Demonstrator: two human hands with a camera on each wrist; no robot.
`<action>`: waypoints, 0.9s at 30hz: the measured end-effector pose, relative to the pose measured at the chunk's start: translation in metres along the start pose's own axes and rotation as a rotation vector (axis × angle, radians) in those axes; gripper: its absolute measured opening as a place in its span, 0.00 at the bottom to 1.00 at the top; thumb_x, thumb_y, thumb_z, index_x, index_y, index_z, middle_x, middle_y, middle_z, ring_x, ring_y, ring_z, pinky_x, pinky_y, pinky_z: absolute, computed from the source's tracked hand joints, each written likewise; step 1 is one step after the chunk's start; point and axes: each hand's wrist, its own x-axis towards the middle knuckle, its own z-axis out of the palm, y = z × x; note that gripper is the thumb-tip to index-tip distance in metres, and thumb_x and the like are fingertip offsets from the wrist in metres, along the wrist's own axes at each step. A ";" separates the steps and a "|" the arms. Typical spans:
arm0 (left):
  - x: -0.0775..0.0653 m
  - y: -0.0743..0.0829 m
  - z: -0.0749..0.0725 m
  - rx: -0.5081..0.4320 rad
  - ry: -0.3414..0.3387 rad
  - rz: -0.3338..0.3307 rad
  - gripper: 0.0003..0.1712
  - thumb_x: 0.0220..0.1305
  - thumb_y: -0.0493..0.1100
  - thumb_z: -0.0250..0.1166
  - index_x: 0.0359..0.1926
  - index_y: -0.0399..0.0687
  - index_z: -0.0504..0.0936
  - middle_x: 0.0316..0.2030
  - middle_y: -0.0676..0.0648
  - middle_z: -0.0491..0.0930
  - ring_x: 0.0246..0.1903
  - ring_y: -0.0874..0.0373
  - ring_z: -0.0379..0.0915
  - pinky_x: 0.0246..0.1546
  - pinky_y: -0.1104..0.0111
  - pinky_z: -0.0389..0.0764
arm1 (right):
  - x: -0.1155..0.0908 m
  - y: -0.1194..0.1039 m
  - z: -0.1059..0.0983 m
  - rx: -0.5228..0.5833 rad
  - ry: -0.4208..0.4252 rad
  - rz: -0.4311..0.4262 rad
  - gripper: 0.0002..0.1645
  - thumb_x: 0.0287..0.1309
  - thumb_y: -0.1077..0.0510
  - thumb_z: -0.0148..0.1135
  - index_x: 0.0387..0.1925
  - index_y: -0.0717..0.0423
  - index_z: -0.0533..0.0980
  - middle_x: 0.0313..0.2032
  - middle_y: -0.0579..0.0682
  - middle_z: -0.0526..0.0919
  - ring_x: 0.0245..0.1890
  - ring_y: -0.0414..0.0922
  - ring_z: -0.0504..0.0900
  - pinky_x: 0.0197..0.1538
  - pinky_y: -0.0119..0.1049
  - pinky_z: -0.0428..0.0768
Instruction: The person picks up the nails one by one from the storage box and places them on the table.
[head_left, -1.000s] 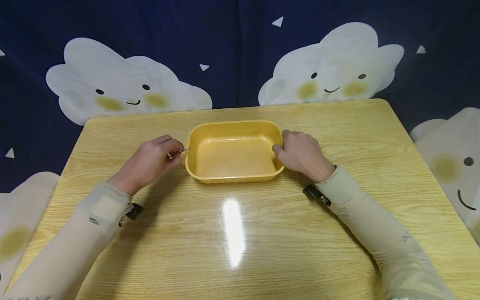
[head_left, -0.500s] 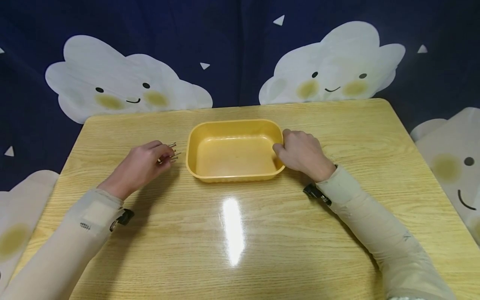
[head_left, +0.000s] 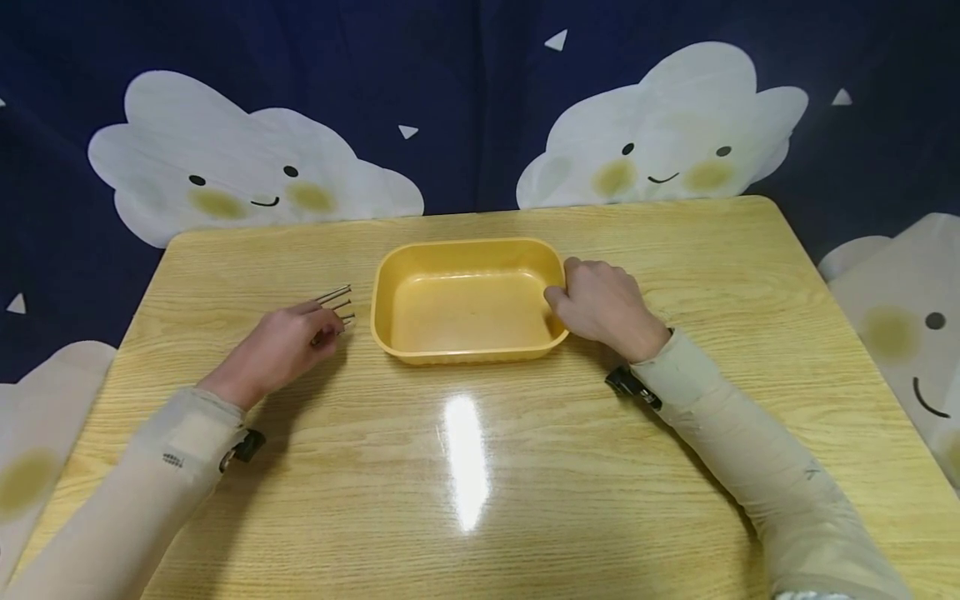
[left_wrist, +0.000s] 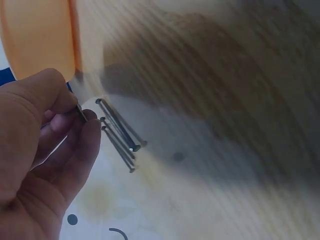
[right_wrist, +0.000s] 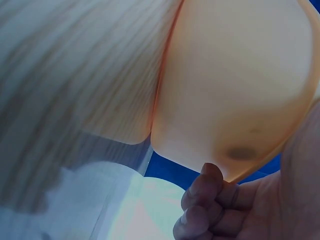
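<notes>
My left hand [head_left: 281,346] is low over the table, left of a yellow plastic tub [head_left: 468,358]. In the left wrist view, its thumb and fingertips pinch a thin metal nail [left_wrist: 80,113], mostly hidden by the fingers. Just beyond those fingertips several long nails [left_wrist: 117,131] lie roughly side by side on the wood. The head view shows the nails [head_left: 333,295] only partly, behind the hand. My right hand [head_left: 603,304] grips the tub's right end, thumb over the rim and fingers curled outside. No contents are visible in the tub.
The light wooden table [head_left: 360,467] carries a bright glare streak near its middle. A dark blue cloth [head_left: 480,108] printed with smiling clouds hangs behind and beside the table.
My left hand has drawn back leftward from beside the tub's left rim, and the nails now show beyond its fingers. My right hand and the tub have stayed in place.
</notes>
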 end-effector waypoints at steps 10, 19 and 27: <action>-0.004 -0.009 0.008 -0.008 -0.006 0.011 0.07 0.58 0.28 0.67 0.37 0.38 0.87 0.33 0.44 0.86 0.32 0.53 0.82 0.34 0.59 0.84 | 0.000 -0.001 -0.001 0.000 -0.011 0.004 0.19 0.68 0.47 0.48 0.30 0.57 0.72 0.24 0.55 0.75 0.25 0.54 0.76 0.23 0.43 0.70; -0.006 -0.011 0.010 -0.007 -0.041 -0.028 0.07 0.58 0.29 0.67 0.38 0.38 0.87 0.34 0.44 0.87 0.34 0.52 0.83 0.36 0.58 0.85 | 0.000 -0.001 0.000 -0.002 -0.006 0.004 0.19 0.68 0.46 0.47 0.31 0.57 0.73 0.25 0.56 0.75 0.25 0.54 0.77 0.24 0.44 0.71; -0.005 -0.012 0.008 -0.006 -0.086 -0.042 0.09 0.60 0.29 0.65 0.41 0.38 0.87 0.36 0.43 0.87 0.36 0.51 0.84 0.38 0.56 0.85 | -0.001 0.000 0.000 0.001 0.009 -0.001 0.19 0.67 0.47 0.48 0.29 0.57 0.72 0.23 0.55 0.74 0.24 0.54 0.76 0.23 0.44 0.70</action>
